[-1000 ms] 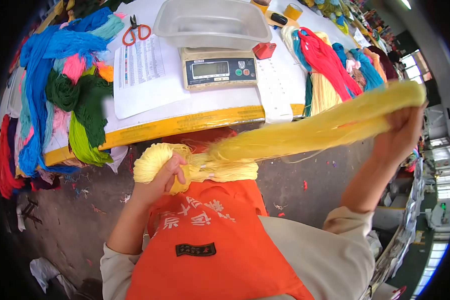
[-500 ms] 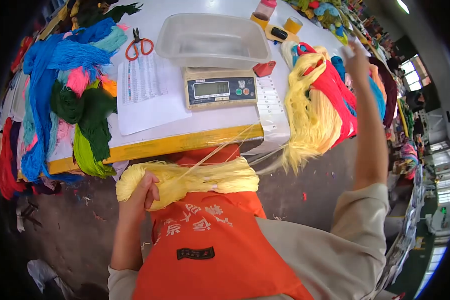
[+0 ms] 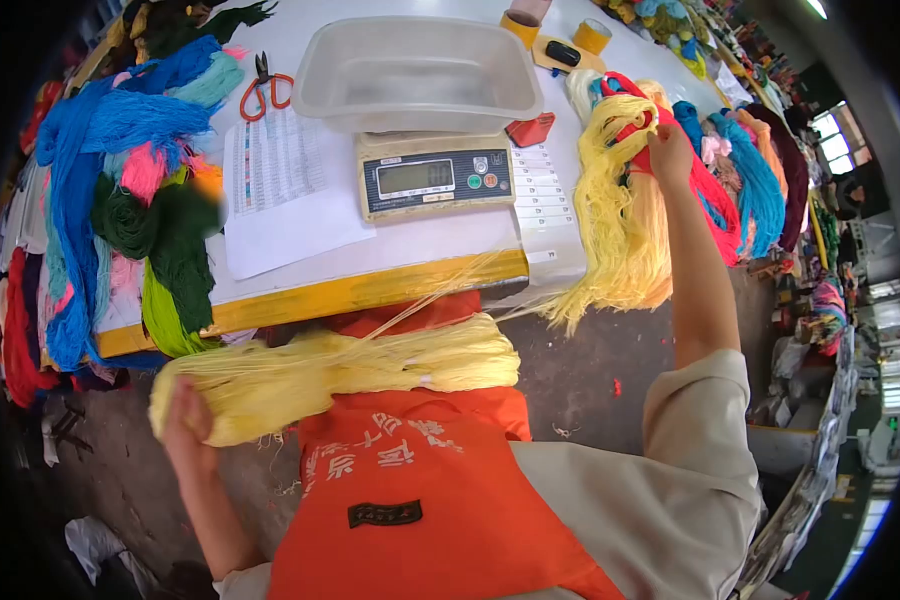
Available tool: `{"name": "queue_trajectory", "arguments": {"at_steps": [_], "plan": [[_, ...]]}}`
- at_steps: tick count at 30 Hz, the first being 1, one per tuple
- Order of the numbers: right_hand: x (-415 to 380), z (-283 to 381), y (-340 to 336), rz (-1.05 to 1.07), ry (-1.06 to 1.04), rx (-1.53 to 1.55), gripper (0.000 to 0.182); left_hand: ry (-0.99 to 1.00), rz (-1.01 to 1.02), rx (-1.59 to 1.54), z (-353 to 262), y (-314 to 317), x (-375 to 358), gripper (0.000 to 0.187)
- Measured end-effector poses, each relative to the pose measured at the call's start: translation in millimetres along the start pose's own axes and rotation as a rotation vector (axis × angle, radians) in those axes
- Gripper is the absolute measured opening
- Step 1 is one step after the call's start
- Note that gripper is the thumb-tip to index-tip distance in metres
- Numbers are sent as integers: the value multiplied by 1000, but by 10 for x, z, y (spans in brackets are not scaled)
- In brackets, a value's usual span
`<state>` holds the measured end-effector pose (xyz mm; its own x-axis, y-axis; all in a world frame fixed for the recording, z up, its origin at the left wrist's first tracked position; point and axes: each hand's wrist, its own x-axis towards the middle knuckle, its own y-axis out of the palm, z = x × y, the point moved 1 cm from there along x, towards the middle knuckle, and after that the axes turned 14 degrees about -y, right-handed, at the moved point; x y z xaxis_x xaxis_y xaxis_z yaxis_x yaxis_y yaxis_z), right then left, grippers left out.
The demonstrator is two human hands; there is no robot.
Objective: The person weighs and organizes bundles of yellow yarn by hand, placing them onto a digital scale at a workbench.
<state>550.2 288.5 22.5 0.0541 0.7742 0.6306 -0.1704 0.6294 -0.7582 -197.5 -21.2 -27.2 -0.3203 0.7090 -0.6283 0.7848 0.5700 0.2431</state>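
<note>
A pale yellow skein of yarn (image 3: pixel 400 362) lies across my lap in front of the orange apron, with loose strands running up over the table edge. My left hand (image 3: pixel 187 415), slightly blurred, is closed on the skein's left end and holds it out to the side. At the table's right side, my right hand (image 3: pixel 670 155) has its fingers pinched at the top of a second bunch of yellow yarn (image 3: pixel 610 190). This bunch hangs over the edge beside red yarn (image 3: pixel 705 205) and peach yarn (image 3: pixel 652 245).
A digital scale (image 3: pixel 435 180) carries a translucent plastic tub (image 3: pixel 420 110). Left of it are printed sheets (image 3: pixel 290 190) and orange-handled scissors (image 3: pixel 263 90). Blue yarn (image 3: pixel 135 120) and dark green yarn (image 3: pixel 175 225) hang at the left. The table's yellow front edge (image 3: pixel 370 287) lies beyond my lap.
My left hand has moved left and down, stretching the yellow skein sideways. My right hand has come in from farther right to the yellow bunch on the table.
</note>
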Motion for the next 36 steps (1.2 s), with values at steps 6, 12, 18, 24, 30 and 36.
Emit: {"name": "queue_trajectory", "arguments": {"at_steps": [6,12,18,24,30,36], "plan": [[392,-550,398,201,-58,29,36,214,239,-590,-470,-1041,164,13],[419,-988,574,-56,8,-259,34,212,111,-428,-234,-117,-57,28],[-58,-481,-427,-417,34,493,29,11,987,-348,-199,774,-332,86],[-1042,2010,-2085,24,-170,702,22,27,1305,139,-67,1959,-691,85],[-1422,3330,-2283,614,-420,854,21,213,1291,1030,347,2541,-1128,85],[-1632,2469,-2036,913,152,1383,24,529,1104,757,-239,1729,-929,62]]}}
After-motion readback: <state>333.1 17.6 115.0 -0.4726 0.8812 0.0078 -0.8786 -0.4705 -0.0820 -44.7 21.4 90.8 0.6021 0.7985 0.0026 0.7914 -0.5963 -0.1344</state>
